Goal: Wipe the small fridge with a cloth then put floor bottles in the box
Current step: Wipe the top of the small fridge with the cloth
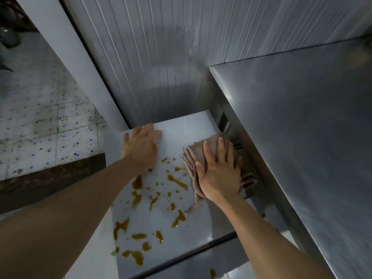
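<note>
Pale grey fridge top (193,125), amber splashes (178,181); cloth (191,158) perhaps brownish-pink.

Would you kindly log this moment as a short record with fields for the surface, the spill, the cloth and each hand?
surface: white fridge top, beside a steel counter
spill: amber splatters across the middle and near edge, not yet wiped
cloth: folded brownish cloth at the right edge
right hand: flat, pressing on the cloth
left hand: flat on the fridge top, fingers spread

Right hand (218,170) flat on cloth (193,158)
</note>
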Demonstrator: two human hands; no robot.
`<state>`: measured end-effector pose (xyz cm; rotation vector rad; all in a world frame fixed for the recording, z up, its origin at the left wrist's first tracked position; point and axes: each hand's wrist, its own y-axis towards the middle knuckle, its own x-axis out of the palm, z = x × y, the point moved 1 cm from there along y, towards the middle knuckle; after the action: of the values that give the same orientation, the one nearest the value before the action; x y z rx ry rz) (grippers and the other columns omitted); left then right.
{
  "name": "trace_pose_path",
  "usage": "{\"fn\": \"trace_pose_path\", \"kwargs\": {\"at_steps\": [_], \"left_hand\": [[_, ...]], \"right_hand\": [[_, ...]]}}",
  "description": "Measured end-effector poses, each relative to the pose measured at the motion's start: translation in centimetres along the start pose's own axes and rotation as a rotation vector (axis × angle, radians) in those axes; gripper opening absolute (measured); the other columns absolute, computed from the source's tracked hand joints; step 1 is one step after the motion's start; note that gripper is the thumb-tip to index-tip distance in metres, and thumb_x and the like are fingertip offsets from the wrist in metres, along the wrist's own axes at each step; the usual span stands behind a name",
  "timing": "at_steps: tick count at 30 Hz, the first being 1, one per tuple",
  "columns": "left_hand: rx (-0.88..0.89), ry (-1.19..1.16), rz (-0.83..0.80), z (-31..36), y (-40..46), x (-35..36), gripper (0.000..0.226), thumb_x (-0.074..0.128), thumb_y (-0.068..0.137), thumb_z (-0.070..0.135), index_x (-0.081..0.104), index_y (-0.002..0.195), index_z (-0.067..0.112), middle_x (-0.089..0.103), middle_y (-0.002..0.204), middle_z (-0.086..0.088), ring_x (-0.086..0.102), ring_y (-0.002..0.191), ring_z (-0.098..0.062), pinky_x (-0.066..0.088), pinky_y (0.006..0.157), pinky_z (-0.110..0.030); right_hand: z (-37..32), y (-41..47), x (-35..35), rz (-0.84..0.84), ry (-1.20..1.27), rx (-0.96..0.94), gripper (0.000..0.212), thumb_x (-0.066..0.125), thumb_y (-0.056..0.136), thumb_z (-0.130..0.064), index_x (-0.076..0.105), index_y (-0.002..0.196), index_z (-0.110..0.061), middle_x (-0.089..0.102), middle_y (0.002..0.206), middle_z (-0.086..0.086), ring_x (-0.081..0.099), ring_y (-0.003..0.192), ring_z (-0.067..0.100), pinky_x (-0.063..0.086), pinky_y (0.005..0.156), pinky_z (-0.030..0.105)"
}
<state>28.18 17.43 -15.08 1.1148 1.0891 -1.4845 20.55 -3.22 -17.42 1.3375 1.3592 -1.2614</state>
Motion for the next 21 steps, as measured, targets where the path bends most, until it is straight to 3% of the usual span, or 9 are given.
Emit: {"fn": "trace_pose_path", "kwargs": {"at_steps": [4, 9, 15, 17, 21], "left_hand": [[0.122, -0.031, 0.146, -1.8, 1.0, 0.3, 0.042, 0.049, 0.087, 0.011, 0.059, 0.126, 0.025, 0.052, 0.137, -0.002, 0.044, 0.12, -0.026, 0.03, 0.102, -0.042], [0.175, -0.134, 0.201, -2.3, 1.1, 0.6, 0.042, 0.059, 0.081, 0.003, 0.066, 0.119, 0.019, 0.058, 0.128, -0.004, 0.051, 0.112, -0.03, 0.035, 0.098, -0.043], [0.172, -0.128, 0.224, -2.5, 1.0, 1.2, 0.043, 0.055, 0.083, 0.007, 0.063, 0.122, 0.022, 0.056, 0.131, -0.001, 0.048, 0.114, -0.027, 0.035, 0.099, -0.042], [0.174, -0.11, 0.208, -2.6, 1.1, 1.2, 0.044, 0.052, 0.086, 0.01, 0.059, 0.127, 0.025, 0.052, 0.134, 0.002, 0.045, 0.116, -0.024, 0.033, 0.101, -0.041], [0.186, -0.101, 0.167, -2.7, 0.7, 1.0, 0.047, 0.048, 0.09, 0.012, 0.051, 0.134, 0.026, 0.044, 0.143, 0.003, 0.039, 0.122, -0.023, 0.03, 0.104, -0.04]], "right_hand": [[-0.6, 4.7, 0.3, -0.003, 0.016, -0.007, 0.06, 0.013, 0.095, -0.058, 0.004, 0.15, -0.037, -0.004, 0.161, 0.002, -0.002, 0.146, 0.032, 0.007, 0.114, 0.058], [-1.9, 11.0, 0.3, -0.014, 0.063, -0.012, 0.053, 0.016, 0.098, -0.051, 0.007, 0.149, -0.041, -0.004, 0.161, -0.004, -0.004, 0.146, 0.028, 0.006, 0.115, 0.054], [-2.8, 14.9, -0.6, -0.005, 0.073, -0.061, 0.042, 0.025, 0.097, -0.048, 0.039, 0.133, -0.033, 0.032, 0.145, 0.003, 0.019, 0.137, 0.032, 0.028, 0.104, 0.052], [-2.7, 14.6, -0.5, -0.019, 0.042, -0.077, 0.043, 0.024, 0.098, -0.047, 0.033, 0.137, -0.033, 0.028, 0.149, 0.003, 0.015, 0.14, 0.033, 0.025, 0.108, 0.053], [-2.4, 10.8, 0.0, -0.013, -0.021, -0.137, 0.053, 0.016, 0.099, -0.047, 0.006, 0.15, -0.035, 0.001, 0.16, -0.001, -0.003, 0.146, 0.03, 0.007, 0.117, 0.051]]}}
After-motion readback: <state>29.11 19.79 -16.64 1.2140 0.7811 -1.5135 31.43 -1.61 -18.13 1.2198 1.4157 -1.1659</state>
